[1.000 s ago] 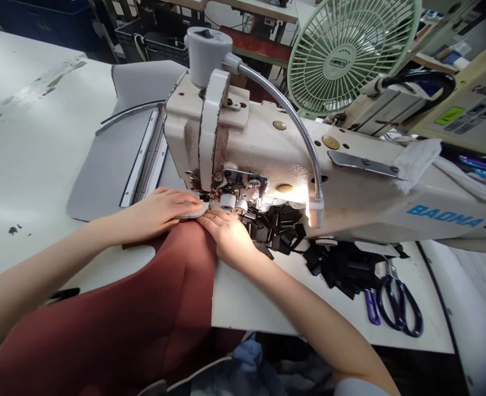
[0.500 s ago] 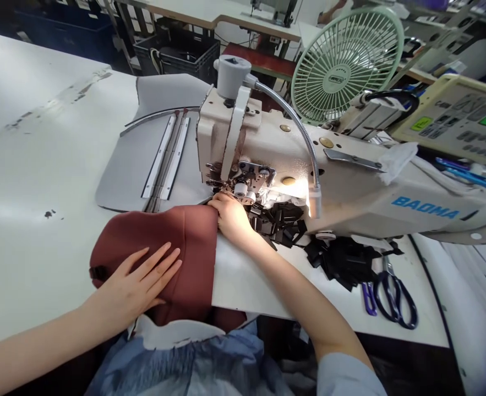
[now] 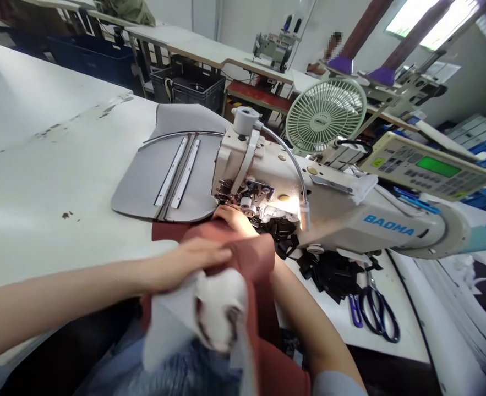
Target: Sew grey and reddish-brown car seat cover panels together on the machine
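Note:
A reddish-brown fabric piece [image 3: 253, 256] with a pale underside is bunched and folded up in front of the sewing machine [image 3: 263, 165], partly hanging over the table edge. My left hand [image 3: 189, 263], smeared by motion, is closed on its raised fold, fingers together. Close to the machine's needle area, my right hand [image 3: 234, 218] pinches the same fabric; the fold covers its wrist and the fingertips are partly hidden. Just beyond lies a grey flat panel [image 3: 143, 187] with two white strips [image 3: 171, 173]. The machine's lamp lights the needle area.
Black strap pieces [image 3: 329, 275] are heaped right of the needle area. Scissors [image 3: 378, 313] and a purple thread snipper [image 3: 355, 311] lie near the front edge. Behind the machine stand a green fan [image 3: 325, 115] and a control panel [image 3: 428, 165]. A person's arm shows far back.
The fabric was lying flat under my spread left hand; now that hand has gathered and folded it rightward over my right forearm. My right hand stays by the needle. The view has tilted up.

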### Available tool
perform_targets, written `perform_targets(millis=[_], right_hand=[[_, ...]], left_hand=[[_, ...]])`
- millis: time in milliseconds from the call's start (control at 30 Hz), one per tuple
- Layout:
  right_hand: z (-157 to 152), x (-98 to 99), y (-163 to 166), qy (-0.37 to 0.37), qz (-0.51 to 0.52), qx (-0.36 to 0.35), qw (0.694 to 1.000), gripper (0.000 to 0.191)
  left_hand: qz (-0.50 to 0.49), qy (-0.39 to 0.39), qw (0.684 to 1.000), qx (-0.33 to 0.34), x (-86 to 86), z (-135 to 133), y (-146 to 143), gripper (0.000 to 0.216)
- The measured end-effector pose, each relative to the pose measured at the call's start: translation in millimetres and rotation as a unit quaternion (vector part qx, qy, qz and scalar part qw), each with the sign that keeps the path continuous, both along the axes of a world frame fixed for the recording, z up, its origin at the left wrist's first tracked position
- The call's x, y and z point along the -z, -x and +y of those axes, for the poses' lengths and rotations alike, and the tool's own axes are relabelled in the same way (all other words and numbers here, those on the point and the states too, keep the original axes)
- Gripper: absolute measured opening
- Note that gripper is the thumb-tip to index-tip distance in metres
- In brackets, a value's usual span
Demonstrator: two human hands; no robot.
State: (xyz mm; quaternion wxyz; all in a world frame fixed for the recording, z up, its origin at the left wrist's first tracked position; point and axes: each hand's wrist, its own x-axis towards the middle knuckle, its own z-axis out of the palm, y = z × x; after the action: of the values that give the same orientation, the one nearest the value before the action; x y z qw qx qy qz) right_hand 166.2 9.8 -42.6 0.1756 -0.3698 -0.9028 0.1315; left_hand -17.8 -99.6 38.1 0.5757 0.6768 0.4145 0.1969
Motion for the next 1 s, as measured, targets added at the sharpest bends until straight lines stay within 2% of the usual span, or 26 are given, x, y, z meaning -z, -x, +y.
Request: perform_targets(millis=[67, 100, 167, 200, 233, 267, 300, 333, 367, 400, 433, 567, 633, 700, 833, 933, 1000], right_hand=[[2, -4.7, -4, 0.003, -0.017, -0.065, 0.998, 0.019], [3, -5.4, -6, 0.003, -0.026, -0.088, 0.996, 0.019], [5, -3.3, -8, -0.012, -0.057, -0.093, 0.994, 0.021], [5, -0.8, -7, -0.023, -0.079, -0.092, 0.992, 0.023], [6, 2.2, -7, -0.037, -0.102, -0.087, 0.990, 0.024], [5, 5.5, -5, -0.050, -0.122, -0.080, 0.988, 0.025], [5, 8.8, -3, -0.059, -0.136, -0.072, 0.986, 0.026], [4, 11.9, -1, -0.061, -0.141, -0.061, 0.986, 0.025], [3, 14.7, 2, -0.055, -0.137, -0.046, 0.988, 0.025], [2, 17.0, 5, -0.043, -0.129, -0.026, 0.990, 0.025], [0, 18.9, 7, -0.028, -0.117, -0.002, 0.993, 0.025], [-4, 23.9, 15, 0.015, -0.069, 0.081, 0.994, 0.027], [-4, 26.2, 15, 0.023, -0.056, 0.087, 0.994, 0.028], [-1, 28.5, 12, 0.024, -0.055, 0.079, 0.995, 0.028], [8, 29.3, 1, -0.040, -0.078, 0.010, 0.996, 0.027], [13, 24.4, -5, -0.116, -0.128, -0.073, 0.982, 0.029], [14, 19.9, -5, -0.149, -0.172, -0.094, 0.969, 0.031]], left_hand=[[-0.090, 0.089, 0.982, 0.137, 25.0, -12, -32, 0.051], [-0.114, 0.097, 0.969, 0.199, 32.8, -17, -41, 0.046], [-0.146, 0.099, 0.944, 0.280, 37.4, -21, -42, 0.042], [-0.158, 0.098, 0.938, 0.292, 35.8, -20, -35, 0.043], [-0.166, 0.088, 0.943, 0.273, 33.6, -17, -24, 0.044], [-0.164, 0.065, 0.958, 0.228, 32.5, -12, -10, 0.045], [-0.142, 0.027, 0.977, 0.154, 33.6, -6, 5, 0.045], [-0.093, -0.032, 0.994, 0.050, 37.6, 1, 20, 0.046], [-0.022, -0.093, 0.994, -0.048, 44.7, 6, 34, 0.048], [0.048, -0.140, 0.982, -0.113, 54.4, 10, 46, 0.047], [0.102, -0.179, 0.967, -0.146, 65.8, 13, 55, 0.046], [0.185, -0.267, 0.931, -0.165, 111.3, 3, 60, 0.042], [0.210, -0.276, 0.923, -0.167, 125.4, -6, 51, 0.048], [0.241, -0.288, 0.912, -0.165, 132.3, -9, 42, 0.056], [0.325, -0.283, 0.891, -0.140, 128.8, 3, 34, 0.060], [0.354, -0.286, 0.885, -0.097, 117.2, 20, 43, 0.057], [0.367, -0.300, 0.878, -0.067, 109.2, 34, 56, 0.057]])
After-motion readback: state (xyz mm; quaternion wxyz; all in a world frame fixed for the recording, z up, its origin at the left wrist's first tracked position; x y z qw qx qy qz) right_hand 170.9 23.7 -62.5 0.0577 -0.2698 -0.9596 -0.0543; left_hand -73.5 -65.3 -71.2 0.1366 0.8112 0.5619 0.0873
